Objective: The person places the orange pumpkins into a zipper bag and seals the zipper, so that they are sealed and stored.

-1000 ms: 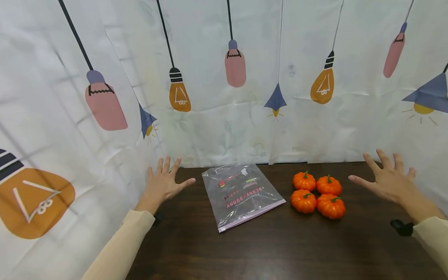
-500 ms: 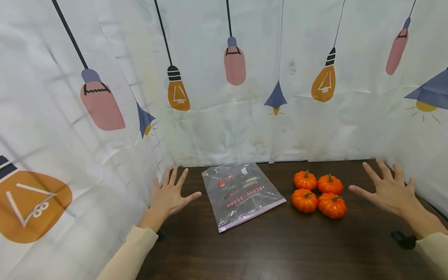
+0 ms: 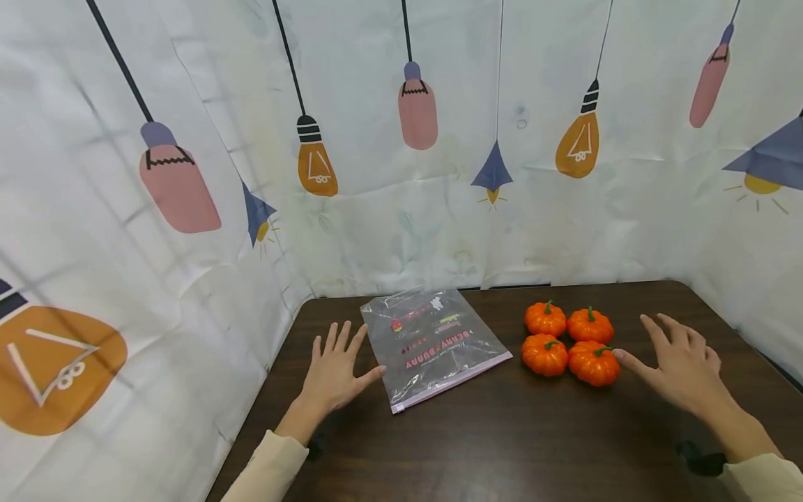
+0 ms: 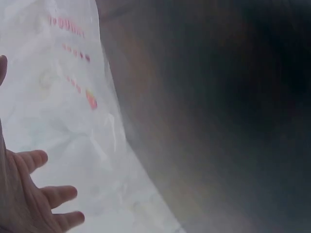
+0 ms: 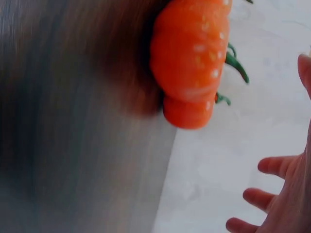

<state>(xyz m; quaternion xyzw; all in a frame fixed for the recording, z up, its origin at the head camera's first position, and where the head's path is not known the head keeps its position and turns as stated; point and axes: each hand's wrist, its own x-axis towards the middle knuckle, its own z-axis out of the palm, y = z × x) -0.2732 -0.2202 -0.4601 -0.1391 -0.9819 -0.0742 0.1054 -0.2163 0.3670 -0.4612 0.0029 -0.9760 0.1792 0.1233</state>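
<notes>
A clear zip bag [image 3: 439, 352] with red lettering and a pale pink zip edge lies flat on the dark table. Right of it, several small orange pumpkins [image 3: 545, 355] with green stems stand close together. My left hand [image 3: 332, 376], fingers spread and holding nothing, is beside the bag's left edge; the left wrist view shows the hand [image 4: 29, 194] near the bag [image 4: 73, 73]. To the right of the pumpkins my right hand [image 3: 686, 369] is empty, its fingers apart, the thumb near the front right pumpkin [image 3: 593, 363]. The right wrist view has that hand [image 5: 286, 194] beside a pumpkin [image 5: 189, 53].
The dark wooden table [image 3: 489, 446] extends toward the front. A white curtain [image 3: 389, 230] printed with hanging lamps and bulbs stands behind the table and along its left and right sides.
Both hands have moved inward and nearer the front edge: the left toward the bag, the right toward the pumpkins. The bag and pumpkins have stayed in place.
</notes>
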